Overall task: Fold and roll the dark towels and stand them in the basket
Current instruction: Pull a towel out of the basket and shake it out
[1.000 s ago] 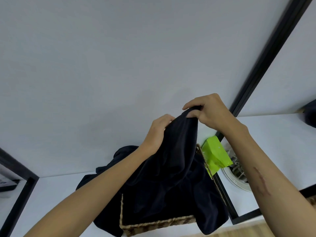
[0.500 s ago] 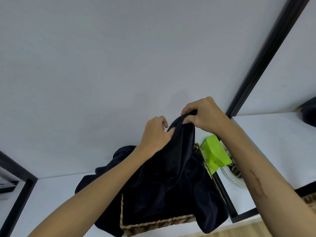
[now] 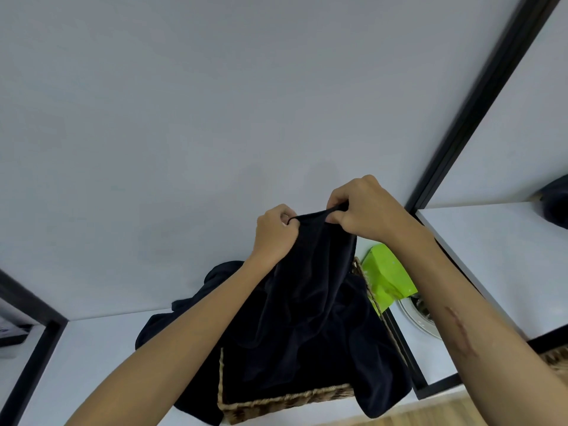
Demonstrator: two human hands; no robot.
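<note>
**Towel lifted, no roll yet in the basket**

We held one dark towel (image 3: 310,290) up by its top edge, just below the centre of the frame. Our left hand (image 3: 275,236) was pinched shut on the left end of that edge and our right hand (image 3: 364,210) was pinched shut on the right end, the two hands close together with a short span of cloth stretched between them. The rest of the towel hung down into the wicker basket (image 3: 285,402) at the lower centre, and loose dark cloth spilled over the basket's left and right sides onto the white surface (image 3: 92,348). A green packet (image 3: 387,276) stood just right of the basket.

We judged the task to be at its start: we saw no folded or rolled towel standing in the basket, only loose cloth. Folding, rolling and standing all remained.
</note>
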